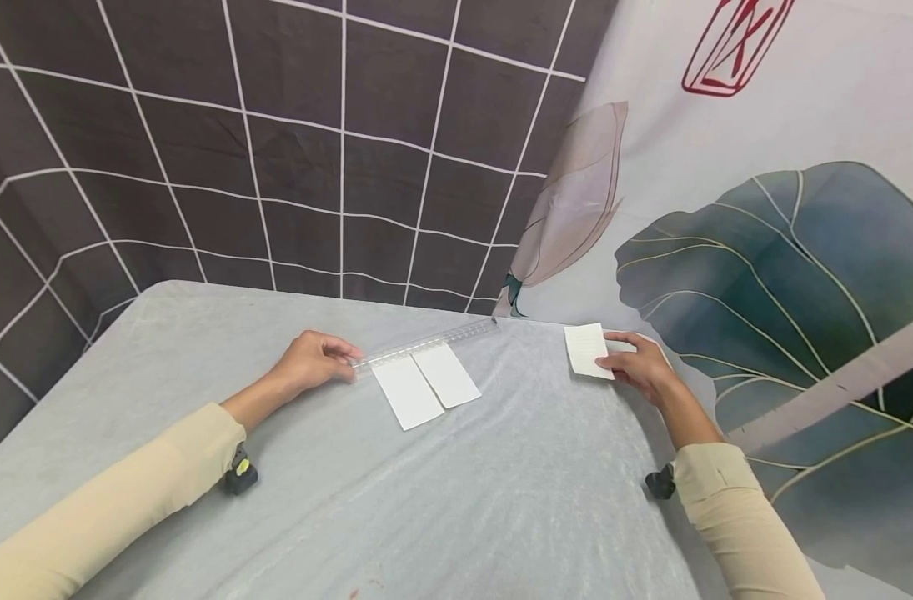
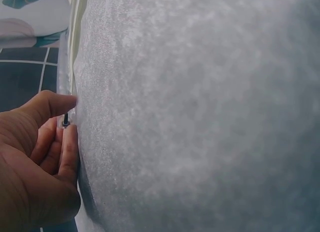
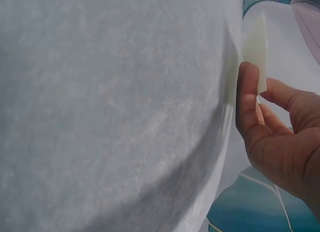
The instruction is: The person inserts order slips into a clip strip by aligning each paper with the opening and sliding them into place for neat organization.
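Near the back of the table, my left hand (image 1: 313, 360) pinches the near end of a clear plastic ruler (image 1: 456, 333). The ruler slants away to the right, along the top edges of two white paper pieces (image 1: 407, 393) that lie side by side. In the left wrist view the left thumb and fingers (image 2: 70, 147) close around the ruler's end, where a small dark mark shows. On the right, my right hand (image 1: 639, 368) holds a small whitish paper piece (image 1: 585, 348) by its right edge. The right wrist view shows this paper (image 3: 256, 54) edge-on, pale yellow, between thumb and fingers.
A grey cloth (image 1: 456, 508) with soft creases covers the table. Behind it hangs a dark curtain (image 1: 291, 158) with white grid lines. A white cloth with a printed leaf (image 1: 786, 275) hangs along the right side, close to the right arm.
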Demonstrator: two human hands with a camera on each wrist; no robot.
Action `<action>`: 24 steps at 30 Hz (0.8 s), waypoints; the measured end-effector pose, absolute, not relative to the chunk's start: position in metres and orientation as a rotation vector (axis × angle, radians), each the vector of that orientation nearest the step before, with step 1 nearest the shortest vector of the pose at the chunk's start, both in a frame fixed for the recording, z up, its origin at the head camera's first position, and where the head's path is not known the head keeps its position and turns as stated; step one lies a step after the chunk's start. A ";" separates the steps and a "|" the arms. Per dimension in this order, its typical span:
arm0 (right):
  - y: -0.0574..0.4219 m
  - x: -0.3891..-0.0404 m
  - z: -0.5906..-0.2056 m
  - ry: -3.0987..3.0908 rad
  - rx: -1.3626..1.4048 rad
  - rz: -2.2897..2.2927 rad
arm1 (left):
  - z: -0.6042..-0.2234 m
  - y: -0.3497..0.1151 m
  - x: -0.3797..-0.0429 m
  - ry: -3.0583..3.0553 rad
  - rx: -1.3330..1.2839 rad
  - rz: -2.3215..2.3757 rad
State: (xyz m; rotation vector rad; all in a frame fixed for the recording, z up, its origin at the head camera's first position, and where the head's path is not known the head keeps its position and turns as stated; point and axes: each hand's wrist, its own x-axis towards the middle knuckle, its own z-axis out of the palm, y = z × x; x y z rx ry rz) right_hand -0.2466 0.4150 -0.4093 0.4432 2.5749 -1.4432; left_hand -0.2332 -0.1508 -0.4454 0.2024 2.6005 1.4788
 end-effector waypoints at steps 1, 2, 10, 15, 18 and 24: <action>0.414 -0.247 -0.409 2.577 0.450 -1.440 | -0.445 -0.151 -0.233 2.600 0.203 1.480; 0.413 -0.247 -0.409 2.576 0.451 -1.442 | -0.446 -0.151 -0.233 2.599 0.201 1.482; 0.409 -0.250 -0.410 2.544 0.430 -1.469 | -0.444 -0.150 -0.232 2.582 0.197 1.507; 0.409 -0.253 -0.413 2.530 0.413 -1.483 | -0.443 -0.150 -0.232 2.575 0.198 1.518; 0.408 -0.254 -0.413 2.542 0.397 -1.474 | -0.443 -0.151 -0.232 2.574 0.200 1.517; 0.402 -0.254 -0.411 2.575 0.377 -1.436 | -0.444 -0.152 -0.233 2.574 0.193 1.513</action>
